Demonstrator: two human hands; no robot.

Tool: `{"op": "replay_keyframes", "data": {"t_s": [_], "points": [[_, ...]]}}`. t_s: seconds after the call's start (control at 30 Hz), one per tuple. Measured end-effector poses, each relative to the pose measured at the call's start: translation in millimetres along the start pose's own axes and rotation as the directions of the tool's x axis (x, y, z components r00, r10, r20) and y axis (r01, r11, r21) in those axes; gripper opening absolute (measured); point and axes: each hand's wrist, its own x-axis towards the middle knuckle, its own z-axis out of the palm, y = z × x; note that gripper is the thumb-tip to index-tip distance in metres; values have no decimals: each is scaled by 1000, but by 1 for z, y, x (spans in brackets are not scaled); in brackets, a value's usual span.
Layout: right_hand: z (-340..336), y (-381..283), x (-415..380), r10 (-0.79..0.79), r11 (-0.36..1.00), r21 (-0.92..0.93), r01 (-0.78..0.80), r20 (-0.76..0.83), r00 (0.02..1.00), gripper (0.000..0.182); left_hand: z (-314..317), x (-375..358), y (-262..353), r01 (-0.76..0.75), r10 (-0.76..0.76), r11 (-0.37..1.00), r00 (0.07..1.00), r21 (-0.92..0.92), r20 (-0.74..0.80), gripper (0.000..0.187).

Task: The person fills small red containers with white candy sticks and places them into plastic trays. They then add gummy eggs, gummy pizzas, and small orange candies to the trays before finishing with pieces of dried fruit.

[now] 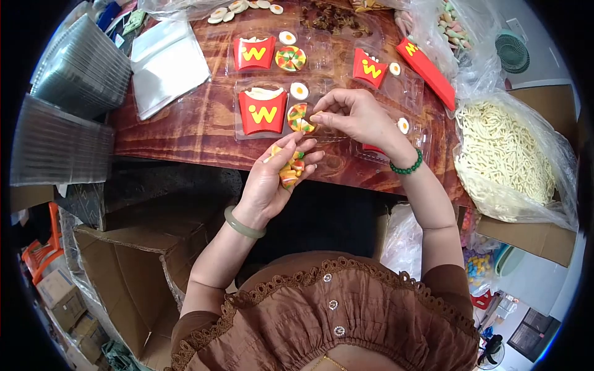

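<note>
My left hand (281,173) is cupped palm up at the table's front edge, its fingers curled around several colourful toy pizza slices (289,171). Just above it, my right hand (349,117) pinches with thumb and forefinger; what is between the fingertips is too small to make out. Right beside those fingertips lies a partly formed toy pizza (299,117) in a clear plastic tray. The same tray holds a red fries box (263,111) and a toy egg (299,91). A tray behind it holds another fries box (253,53), an egg and a round pizza (291,59).
More trays with red boxes (370,68) and eggs lie to the right. A bag of cream-coloured fries (507,154) stands at the right edge. Stacked clear trays (80,68) and plastic sheets (170,65) are at the left. An open cardboard box (130,278) stands below.
</note>
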Motion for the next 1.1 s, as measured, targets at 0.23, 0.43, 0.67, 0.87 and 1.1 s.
{"op": "replay_keyframes", "data": {"t_s": [0.23, 0.43, 0.67, 0.87, 1.1], "points": [[1, 7, 2, -502, 762, -491, 422, -36, 864, 16, -1, -1, 2, -26, 27, 999, 999, 24, -32, 40], [9, 22, -3, -576, 608, -606, 513, 109, 810, 15, -6, 5, 6, 49, -38, 980, 997, -191, 65, 64], [9, 23, -5, -464, 748, -546, 378, -22, 885, 14, -11, 8, 3, 76, -55, 972, 994, -222, 98, 69], [8, 21, -3, -454, 770, -493, 405, 22, 891, 16, -13, 9, 6, 107, -84, 968, 990, -229, 110, 65], [20, -12, -12, -410, 821, -289, 492, 301, 861, 13, -6, 11, 2, 160, -124, 965, 976, -206, 180, 58]]}}
